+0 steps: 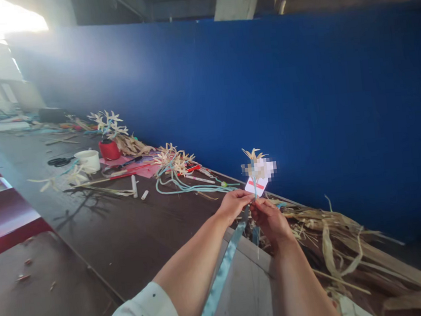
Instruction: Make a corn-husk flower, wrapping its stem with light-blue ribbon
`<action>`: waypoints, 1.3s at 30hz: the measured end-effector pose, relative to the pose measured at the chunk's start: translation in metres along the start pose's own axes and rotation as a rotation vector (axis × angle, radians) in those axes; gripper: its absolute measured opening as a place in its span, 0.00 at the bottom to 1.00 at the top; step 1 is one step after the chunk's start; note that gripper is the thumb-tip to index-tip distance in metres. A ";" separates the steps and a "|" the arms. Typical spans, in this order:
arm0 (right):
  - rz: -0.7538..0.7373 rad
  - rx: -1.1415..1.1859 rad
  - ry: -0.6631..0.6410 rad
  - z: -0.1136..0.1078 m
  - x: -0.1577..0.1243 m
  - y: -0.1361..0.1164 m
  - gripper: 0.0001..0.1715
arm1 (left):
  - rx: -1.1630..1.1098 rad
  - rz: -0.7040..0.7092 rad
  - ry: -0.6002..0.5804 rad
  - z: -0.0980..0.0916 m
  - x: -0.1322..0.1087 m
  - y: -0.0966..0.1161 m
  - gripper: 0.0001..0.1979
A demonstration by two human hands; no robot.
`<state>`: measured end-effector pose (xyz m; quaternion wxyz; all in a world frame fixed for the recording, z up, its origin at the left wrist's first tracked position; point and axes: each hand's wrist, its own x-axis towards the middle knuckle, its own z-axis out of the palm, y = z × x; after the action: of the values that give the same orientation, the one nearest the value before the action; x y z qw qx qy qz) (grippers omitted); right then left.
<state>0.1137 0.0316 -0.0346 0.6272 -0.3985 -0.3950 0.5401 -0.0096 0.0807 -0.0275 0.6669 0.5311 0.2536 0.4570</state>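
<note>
Both hands meet over the table's edge, fingers pinched around the thin blue-green stem (255, 186) of a pale dried-husk flower (254, 155). My left hand (236, 204) comes from the left, its fingertips on the stem. My right hand (272, 217) pinches the same stem just beside it. The flower stands upright above the fingers. Behind it is a white card (257, 186) with a red stripe, partly blurred out. A blue-green strip (222, 276) runs from near the hands down toward the bottom of the view.
Finished-looking husk flowers (173, 159) with blue-green stems (191, 187) lie left of the hands. Farther back are a white cup (87, 161), a red container (109, 150) and black scissors (60, 162). Dried husks (335, 220) spread at right, along a blue partition (302, 109).
</note>
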 end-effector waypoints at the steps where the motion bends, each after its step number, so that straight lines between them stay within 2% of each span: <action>1: 0.004 0.009 -0.009 0.001 0.000 0.000 0.07 | -0.029 -0.011 -0.008 0.000 0.000 0.000 0.17; 7: 0.054 0.022 -0.009 0.002 -0.001 0.001 0.12 | -0.136 -0.072 -0.013 0.000 -0.001 0.002 0.19; 10: 0.029 0.038 0.067 0.002 0.000 0.000 0.15 | -0.061 -0.047 0.026 -0.001 0.000 0.001 0.18; 13: -0.059 0.048 0.140 0.003 0.001 -0.003 0.15 | 0.050 -0.008 0.027 -0.002 0.002 -0.001 0.17; 16: -0.101 0.007 0.140 0.006 0.002 -0.005 0.12 | 0.116 -0.012 0.010 -0.002 0.003 -0.003 0.18; 23: -0.083 -0.042 0.173 0.008 0.001 -0.007 0.11 | 0.204 -0.007 -0.017 -0.002 0.002 -0.005 0.20; 31: -0.120 -0.040 0.206 0.008 0.003 -0.007 0.11 | 0.116 -0.089 -0.040 -0.002 0.004 -0.007 0.20; 39: -0.122 0.022 0.158 0.003 0.006 -0.004 0.08 | -0.055 -0.208 -0.073 -0.002 0.001 -0.003 0.18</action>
<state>0.1126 0.0375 -0.0296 0.6924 -0.4083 -0.3619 0.4721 -0.0097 0.0821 -0.0304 0.7339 0.4997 0.2704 0.3722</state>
